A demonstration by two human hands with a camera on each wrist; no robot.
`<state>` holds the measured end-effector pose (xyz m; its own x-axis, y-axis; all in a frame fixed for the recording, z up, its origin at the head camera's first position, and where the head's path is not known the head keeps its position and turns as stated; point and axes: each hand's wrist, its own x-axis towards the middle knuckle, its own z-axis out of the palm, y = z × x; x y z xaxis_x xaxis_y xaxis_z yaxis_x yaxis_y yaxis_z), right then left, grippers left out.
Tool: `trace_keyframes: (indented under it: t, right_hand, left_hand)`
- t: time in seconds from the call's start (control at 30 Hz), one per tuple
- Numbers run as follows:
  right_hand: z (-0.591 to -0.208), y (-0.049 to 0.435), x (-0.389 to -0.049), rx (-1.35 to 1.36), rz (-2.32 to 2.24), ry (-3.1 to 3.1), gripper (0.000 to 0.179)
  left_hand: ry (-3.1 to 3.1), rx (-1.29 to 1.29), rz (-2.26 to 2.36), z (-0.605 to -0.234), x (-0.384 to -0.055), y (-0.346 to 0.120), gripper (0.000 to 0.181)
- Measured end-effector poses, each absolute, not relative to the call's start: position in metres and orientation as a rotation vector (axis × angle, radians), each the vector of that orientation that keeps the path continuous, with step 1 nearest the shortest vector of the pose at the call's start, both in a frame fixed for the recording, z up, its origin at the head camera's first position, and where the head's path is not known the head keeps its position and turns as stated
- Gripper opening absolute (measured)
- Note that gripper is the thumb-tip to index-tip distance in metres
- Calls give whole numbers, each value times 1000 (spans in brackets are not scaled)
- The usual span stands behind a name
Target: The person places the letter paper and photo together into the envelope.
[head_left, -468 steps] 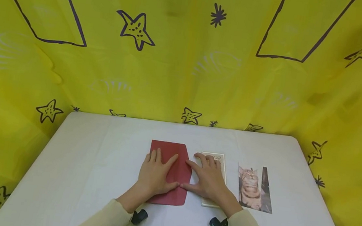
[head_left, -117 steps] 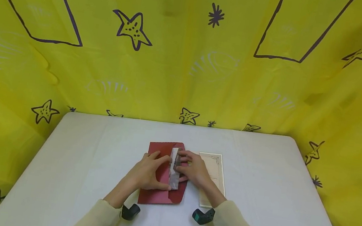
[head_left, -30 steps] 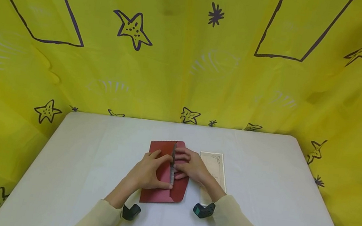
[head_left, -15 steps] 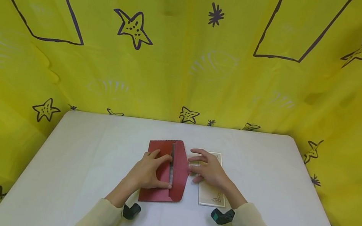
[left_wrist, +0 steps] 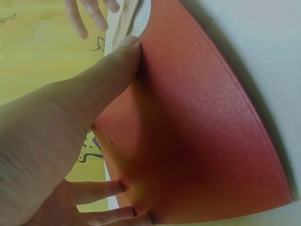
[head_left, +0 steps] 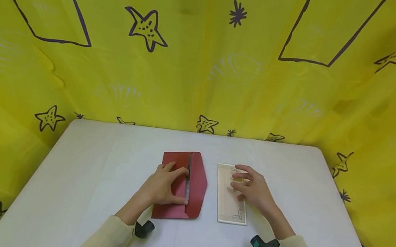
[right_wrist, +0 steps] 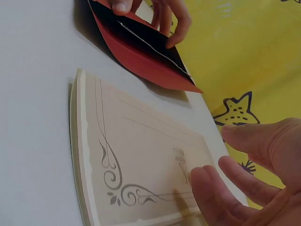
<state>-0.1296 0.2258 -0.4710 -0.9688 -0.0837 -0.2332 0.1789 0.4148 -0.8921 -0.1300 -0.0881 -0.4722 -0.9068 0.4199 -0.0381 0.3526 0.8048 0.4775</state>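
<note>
My left hand grips the red envelope, thumb and fingertips at the edge of its mouth. The envelope's pointed flap lies unfolded to the right. In the right wrist view its mouth gapes, showing the pale edge of the photo inside the dark pocket. The rest of the photo is hidden. My right hand holds nothing; its fingers are spread loosely over the cream card. Scrollwork decorates the corners of this card, which lies flat to the right of the envelope.
Both things lie on a white-covered table. A yellow curtain printed with starfish hangs behind and around it. Each wrist carries a small black camera, such as the right wrist camera.
The cat photo, first lying at the right, was slid into the envelope by my right hand. My right hand then left the flap and moved right over the card. My left hand stays put.
</note>
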Motion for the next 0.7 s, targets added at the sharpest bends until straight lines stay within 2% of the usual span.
trace_keyframes:
  t: [0.7]
  right_hand:
    - [-476, 228, -112, 290, -1257, 2698, 66]
  left_hand:
    - [2843, 612, 733, -471, -131, -89, 80]
